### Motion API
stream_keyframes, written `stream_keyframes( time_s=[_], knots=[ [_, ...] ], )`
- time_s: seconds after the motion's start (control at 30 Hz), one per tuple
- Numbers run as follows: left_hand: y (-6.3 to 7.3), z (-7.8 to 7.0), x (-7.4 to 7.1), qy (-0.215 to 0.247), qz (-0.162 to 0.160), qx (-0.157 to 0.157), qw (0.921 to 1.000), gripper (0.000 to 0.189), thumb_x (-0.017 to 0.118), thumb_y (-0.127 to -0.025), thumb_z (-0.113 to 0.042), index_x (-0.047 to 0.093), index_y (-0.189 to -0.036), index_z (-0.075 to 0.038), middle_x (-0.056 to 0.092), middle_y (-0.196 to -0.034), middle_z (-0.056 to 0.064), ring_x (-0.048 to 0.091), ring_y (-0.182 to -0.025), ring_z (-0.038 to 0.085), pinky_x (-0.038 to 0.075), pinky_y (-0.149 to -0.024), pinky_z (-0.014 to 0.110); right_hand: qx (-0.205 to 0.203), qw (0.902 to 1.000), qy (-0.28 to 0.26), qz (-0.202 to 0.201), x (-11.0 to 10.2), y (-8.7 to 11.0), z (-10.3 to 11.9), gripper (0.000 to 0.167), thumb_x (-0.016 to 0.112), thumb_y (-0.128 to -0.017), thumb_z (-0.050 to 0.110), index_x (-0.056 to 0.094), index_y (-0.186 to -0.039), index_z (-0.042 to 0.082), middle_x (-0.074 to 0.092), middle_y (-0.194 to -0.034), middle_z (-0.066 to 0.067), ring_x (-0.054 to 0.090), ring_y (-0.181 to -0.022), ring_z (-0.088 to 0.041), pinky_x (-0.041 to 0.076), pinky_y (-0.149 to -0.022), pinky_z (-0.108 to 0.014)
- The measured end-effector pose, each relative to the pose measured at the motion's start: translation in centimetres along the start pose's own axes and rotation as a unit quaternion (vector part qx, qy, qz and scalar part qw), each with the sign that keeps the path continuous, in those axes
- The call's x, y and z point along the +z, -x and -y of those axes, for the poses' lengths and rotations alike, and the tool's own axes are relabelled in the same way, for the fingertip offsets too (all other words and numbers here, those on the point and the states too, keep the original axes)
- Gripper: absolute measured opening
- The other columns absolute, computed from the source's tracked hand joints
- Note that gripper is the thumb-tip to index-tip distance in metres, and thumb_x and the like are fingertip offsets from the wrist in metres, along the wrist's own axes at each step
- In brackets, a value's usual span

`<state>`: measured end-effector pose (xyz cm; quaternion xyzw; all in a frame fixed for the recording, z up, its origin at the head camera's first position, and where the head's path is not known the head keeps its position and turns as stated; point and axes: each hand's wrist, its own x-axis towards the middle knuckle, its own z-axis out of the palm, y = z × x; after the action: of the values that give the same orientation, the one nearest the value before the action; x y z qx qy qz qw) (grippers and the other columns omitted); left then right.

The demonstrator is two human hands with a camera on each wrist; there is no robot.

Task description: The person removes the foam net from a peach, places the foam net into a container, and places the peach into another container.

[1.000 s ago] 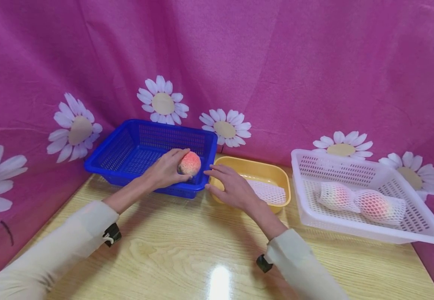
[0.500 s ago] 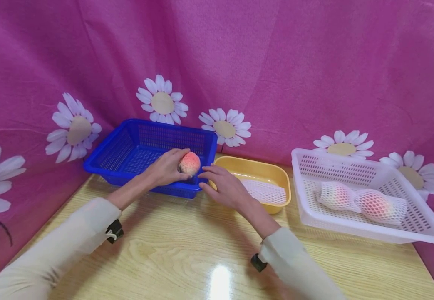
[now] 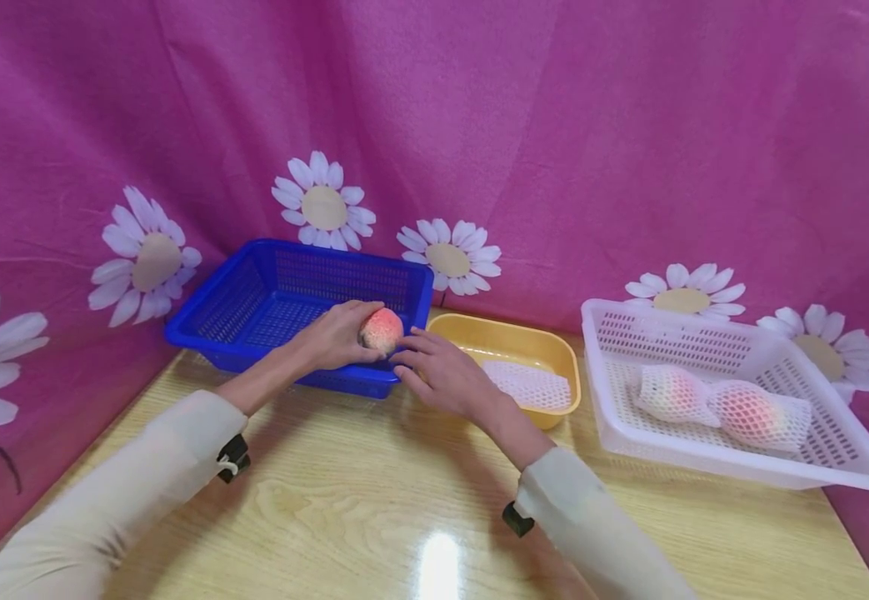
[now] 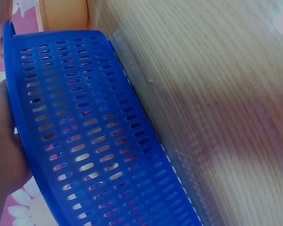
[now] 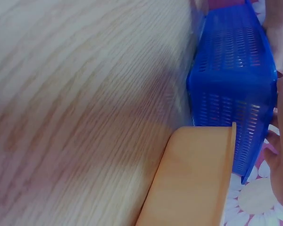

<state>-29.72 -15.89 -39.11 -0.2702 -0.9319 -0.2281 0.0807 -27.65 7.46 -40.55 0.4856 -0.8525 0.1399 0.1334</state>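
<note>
In the head view, my left hand (image 3: 332, 337) grips a red-and-cream peach (image 3: 382, 332) over the right end of the blue basket (image 3: 295, 257). Thumb and fingers curl round the fruit from the left. My right hand (image 3: 445, 373) reaches across the yellow tub's left end, its fingers loosely spread at the basket's right rim, fingertips right beside the peach. The left wrist view has the basket's perforated side (image 4: 85, 117) in front, with part of the left hand (image 4: 7, 146) behind its rim; the peach is hidden there.
The yellow tub (image 3: 554, 346) holds a white foam net sleeve (image 3: 527, 385). Farther right stands a white basket (image 3: 692, 457) with two peaches in foam nets (image 3: 756, 412). A pink flowered curtain (image 3: 524, 150) hangs behind the wooden table (image 3: 344, 492).
My right hand has moved left, from over the yellow tub's edge to right beside the peach. The left hand keeps its grip on the peach, nearly in place.
</note>
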Motion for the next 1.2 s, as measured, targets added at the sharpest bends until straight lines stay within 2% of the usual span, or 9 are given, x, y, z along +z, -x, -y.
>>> stream_keyframes(
  time_s=[0.17, 0.4, 0.7, 0.97, 1.2],
  knots=[
    [-0.2, 0.1, 0.1, -0.002, 0.008, -0.002, 1.0, 0.079, 0.083, -0.077, -0.03, 0.051, -0.14, 0.006, 0.058, -0.128, 0.028, 0.057, -0.117, 0.04, 0.049, -0.096, 0.052, -0.033, 0.9994, -0.004, -0.008, 0.3, -0.1, -0.3, 0.028, 0.053, -0.103, 0.019, 0.072, -0.115, 0.002, 0.067, -0.122, -0.015, 0.046, -0.133, -0.037, 0.03, -0.115, -0.044],
    [-0.6, 0.3, 0.1, -0.006, 0.022, -0.015, 0.9996, 0.077, 0.083, -0.077, -0.028, 0.052, -0.139, 0.007, 0.058, -0.129, 0.028, 0.057, -0.119, 0.04, 0.048, -0.097, 0.051, -0.021, 0.9996, -0.014, 0.014, 0.2, -0.3, -0.3, 0.03, 0.051, -0.104, 0.02, 0.071, -0.116, 0.003, 0.065, -0.126, -0.013, 0.043, -0.137, -0.034, 0.027, -0.117, -0.037],
    [-0.8, 0.7, -0.1, -0.022, 0.05, -0.019, 0.9983, 0.078, 0.084, -0.077, -0.029, 0.052, -0.137, 0.009, 0.06, -0.126, 0.029, 0.058, -0.116, 0.041, 0.05, -0.094, 0.051, -0.021, 0.9989, -0.022, 0.036, 0.0, -0.5, -0.4, 0.033, 0.047, -0.105, 0.021, 0.07, -0.122, 0.004, 0.065, -0.128, -0.012, 0.042, -0.138, -0.036, 0.027, -0.117, -0.04],
    [-1.3, 1.1, 0.1, -0.029, 0.07, -0.015, 0.997, 0.078, 0.083, -0.078, -0.027, 0.051, -0.137, 0.011, 0.06, -0.125, 0.029, 0.058, -0.116, 0.041, 0.05, -0.095, 0.05, -0.008, 0.9982, -0.018, 0.058, -0.3, -0.5, -0.4, 0.037, 0.044, -0.107, 0.026, 0.067, -0.131, 0.009, 0.06, -0.137, -0.009, 0.04, -0.14, -0.033, 0.024, -0.118, -0.036],
    [-1.5, 1.1, 0.6, -0.031, 0.088, -0.006, 0.9956, 0.076, 0.08, -0.08, -0.029, 0.051, -0.137, 0.012, 0.059, -0.127, 0.03, 0.057, -0.118, 0.043, 0.05, -0.095, 0.051, -0.041, 0.9976, -0.012, 0.054, -0.5, -0.8, -0.5, 0.036, 0.047, -0.106, 0.023, 0.067, -0.129, 0.005, 0.063, -0.132, -0.013, 0.044, -0.136, -0.034, 0.03, -0.115, -0.04]
  ],
)
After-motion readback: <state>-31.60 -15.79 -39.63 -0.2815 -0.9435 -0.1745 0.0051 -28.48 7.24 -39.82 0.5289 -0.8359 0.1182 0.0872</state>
